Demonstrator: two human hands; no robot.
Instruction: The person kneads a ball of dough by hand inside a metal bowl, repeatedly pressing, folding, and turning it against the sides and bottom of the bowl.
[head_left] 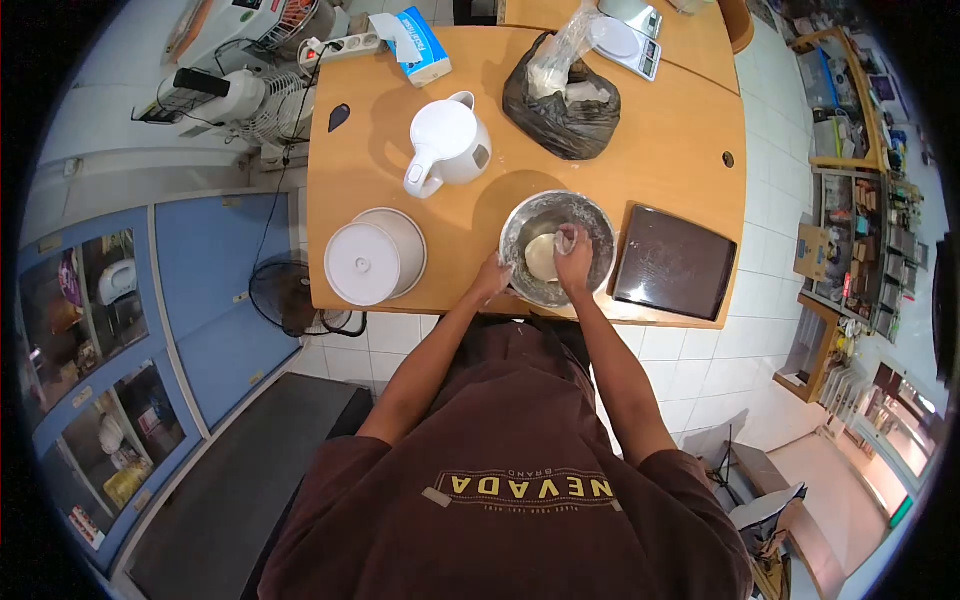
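One wooden table [670,140] is holding all these things. Near its front edge, a dark tray [675,262] is lying just to the right of a metal bowl [520,227]. A black plastic bag [575,132] is sitting behind the bowl, and a round white container [362,262] is standing well to the left, with its lid on. A white kettle [445,135] is standing behind, between the container and the bag. The left hand [492,280] is grasping the bowl at its left rim. The right hand [574,262] is reaching inside, its fingers closing around a small clear thing [566,239], whose kind I cannot tell. Beside this hand, pale round dough [542,258] is resting inside the bowl.
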